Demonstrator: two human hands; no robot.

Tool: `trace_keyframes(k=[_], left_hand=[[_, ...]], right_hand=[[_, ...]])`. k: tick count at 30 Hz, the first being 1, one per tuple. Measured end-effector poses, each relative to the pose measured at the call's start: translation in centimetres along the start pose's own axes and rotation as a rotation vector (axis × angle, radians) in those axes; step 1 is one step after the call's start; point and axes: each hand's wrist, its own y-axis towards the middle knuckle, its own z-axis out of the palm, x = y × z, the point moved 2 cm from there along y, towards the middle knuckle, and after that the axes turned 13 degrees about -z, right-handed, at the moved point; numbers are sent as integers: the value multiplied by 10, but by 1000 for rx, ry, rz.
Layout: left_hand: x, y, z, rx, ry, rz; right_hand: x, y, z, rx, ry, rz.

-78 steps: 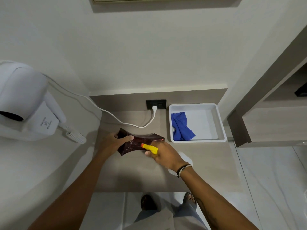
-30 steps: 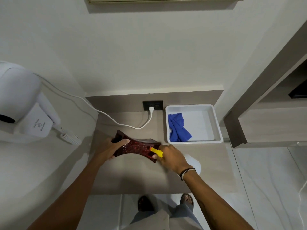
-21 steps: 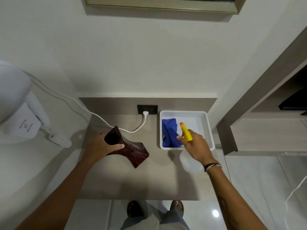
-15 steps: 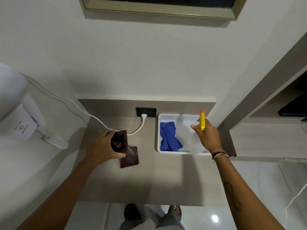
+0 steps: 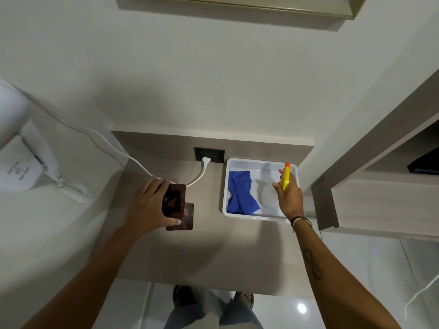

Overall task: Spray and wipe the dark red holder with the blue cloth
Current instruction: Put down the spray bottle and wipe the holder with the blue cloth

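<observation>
The dark red holder [image 5: 177, 205] stands upright on the counter, seen from above, with my left hand [image 5: 148, 207] wrapped around its left side. My right hand [image 5: 288, 194] grips a clear spray bottle with a yellow head [image 5: 285, 178] and holds it inside the white tray [image 5: 225, 186], at its right half. The blue cloth [image 5: 240, 192] lies crumpled in the tray's left half, a short way left of the bottle.
A white cable [image 5: 200, 173] runs from a black wall socket [image 5: 209, 155] across the counter's back to a wall-mounted hair dryer [image 5: 21, 162] at the left. A wooden shelf unit [image 5: 380, 205] juts out on the right. My feet show beyond the counter's front edge.
My right hand carried the spray bottle from beside the holder over into the white tray. My left hand turned the holder from lying flat to standing upright.
</observation>
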Motion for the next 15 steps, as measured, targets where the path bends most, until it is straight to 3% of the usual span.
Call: trace_keyframes(k=[4, 6, 7, 10, 12, 15], left_hand=[[-4, -3, 7, 12, 3, 35], [-8, -5, 7, 13, -37, 30], [-8, -6, 8, 10, -56, 24], [-6, -4, 10, 15, -83, 26], [-9, -4, 12, 28, -96, 38], [-11, -1, 16, 26, -118, 52]], right_hand=[[2, -12, 2, -177, -74, -47], [15, -24, 10, -279, -243, -193], [24, -27, 20, -250, -280, -291], [42, -26, 67, 127, -454, -497], [44, -16, 88, 372, -533, -416], [38, 6, 104, 572, -665, -305]])
